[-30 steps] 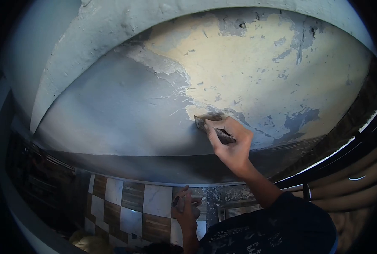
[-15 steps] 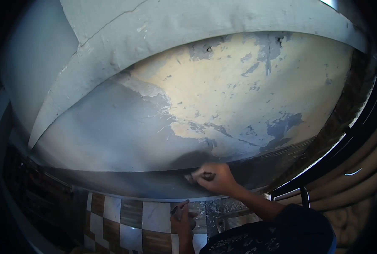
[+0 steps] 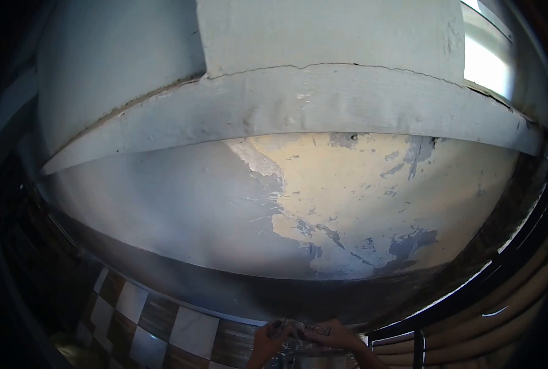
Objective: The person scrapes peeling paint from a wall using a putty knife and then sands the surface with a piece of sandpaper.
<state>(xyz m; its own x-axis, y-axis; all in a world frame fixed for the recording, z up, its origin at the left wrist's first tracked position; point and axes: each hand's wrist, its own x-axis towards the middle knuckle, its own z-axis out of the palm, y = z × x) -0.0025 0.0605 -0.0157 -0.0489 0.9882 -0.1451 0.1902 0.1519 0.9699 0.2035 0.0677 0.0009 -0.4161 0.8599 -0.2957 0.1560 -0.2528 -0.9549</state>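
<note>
Low in the view, my left hand (image 3: 268, 342) and my right hand (image 3: 333, 336) are close together in front of the wall's dark lower band (image 3: 224, 289). The fingers of my left hand are closed on a dark grey object (image 3: 276, 330) too dim to name. My right hand is closed around a small dark-handled scraper, its far end near the left hand. Shadow hides much of what lies between the fingers. Beyond them rises a wall (image 3: 360, 197), smooth grey on the left and yellowish with chipped patches on the right.
A pale ledge (image 3: 286, 104) with a crack along it juts out above the wall. Checkered floor tiles (image 3: 148, 313) run along the wall's foot at lower left. At right are a bright window (image 3: 486, 55) and a brown cushioned seat (image 3: 501, 320).
My right hand has left the wall's dark band and come down beside my left hand. The view has tilted upward, showing more of the ledge and the window.
</note>
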